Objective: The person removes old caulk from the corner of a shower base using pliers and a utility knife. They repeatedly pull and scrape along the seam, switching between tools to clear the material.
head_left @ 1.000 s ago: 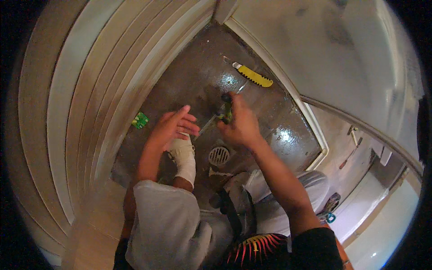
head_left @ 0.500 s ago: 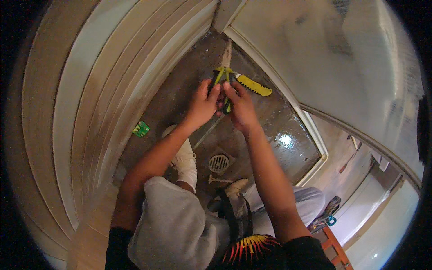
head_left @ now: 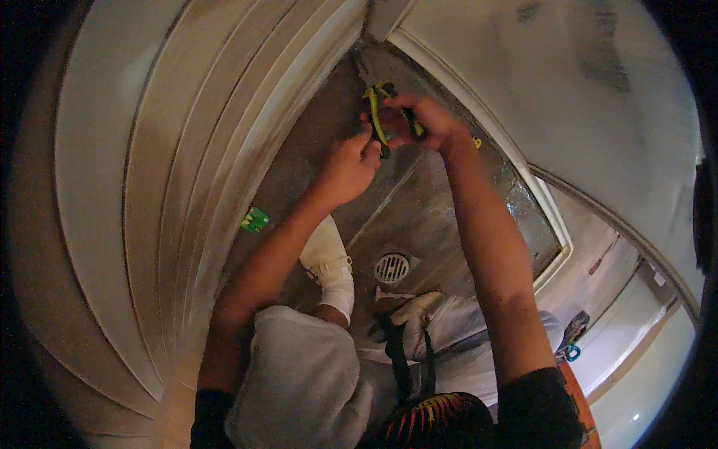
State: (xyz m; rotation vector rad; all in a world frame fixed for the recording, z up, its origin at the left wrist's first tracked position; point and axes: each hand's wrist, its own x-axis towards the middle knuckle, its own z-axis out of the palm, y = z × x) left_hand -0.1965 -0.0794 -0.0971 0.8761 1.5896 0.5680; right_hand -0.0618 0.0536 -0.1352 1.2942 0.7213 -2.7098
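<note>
Your pliers [head_left: 376,120] have swung wider open, yellow-green handles with black grips, held over the floor [head_left: 407,206] near the corner [head_left: 365,43]. Your left hand [head_left: 348,169] pinches one handle in its fingers — your right hand [head_left: 432,126] curls its fingers around the other.

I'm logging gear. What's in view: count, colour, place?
Floor: one, brown, middle
Hand tool: one, lime and black, upper centre
Mostly hidden object: one, yellow, upper right
Packet: one, green, floor, left
Drain cover: one, pale, in floor
Ribbed wall: one, beige, left
Cloudy panel: one, whitish, right
Thin tool: one, reddish, right
Strip: one, orange, lower right
Shoes: two, cream, lower centre
Trousers: one pair, grey, bottom
Left hand, right hand: one each, on hand tool
</note>
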